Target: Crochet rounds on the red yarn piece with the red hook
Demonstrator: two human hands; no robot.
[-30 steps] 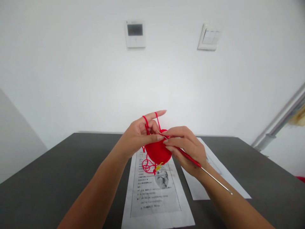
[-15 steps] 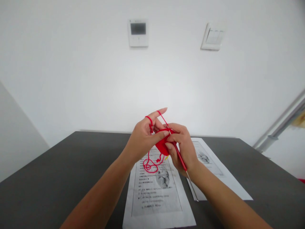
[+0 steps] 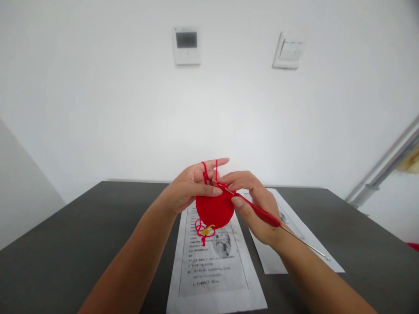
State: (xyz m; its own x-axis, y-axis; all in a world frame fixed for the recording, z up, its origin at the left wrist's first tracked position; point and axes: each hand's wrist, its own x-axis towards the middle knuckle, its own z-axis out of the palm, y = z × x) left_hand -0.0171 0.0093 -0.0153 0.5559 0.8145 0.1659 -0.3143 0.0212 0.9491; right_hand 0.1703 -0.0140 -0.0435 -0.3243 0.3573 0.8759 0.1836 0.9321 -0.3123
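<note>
A round red crochet piece (image 3: 216, 211) hangs between my hands above the table. My left hand (image 3: 193, 185) pinches its upper edge with the thumb, and its index finger points right with red yarn (image 3: 216, 170) looped over it. In my right hand (image 3: 253, 200) is a crochet hook (image 3: 262, 214) with a red grip, its metal tip at the top edge of the piece near my left thumb. The hook's long rear shaft slants down over my right wrist. Below the piece dangle loops of red yarn and a small yellow strand (image 3: 207, 230).
Two printed sheets lie on the dark table: one sheet (image 3: 216, 301) under my hands, another sheet (image 3: 275, 261) to the right. A white wall with a screen panel (image 3: 187, 46) and a light switch (image 3: 290, 51) rises behind. A grey metal pole (image 3: 389, 170) stands at right.
The red piece has turned flatter toward me, showing more of its round face. The hook has swung from steep to a shallower slant, its tip now further left. My left index finger has lowered slightly.
</note>
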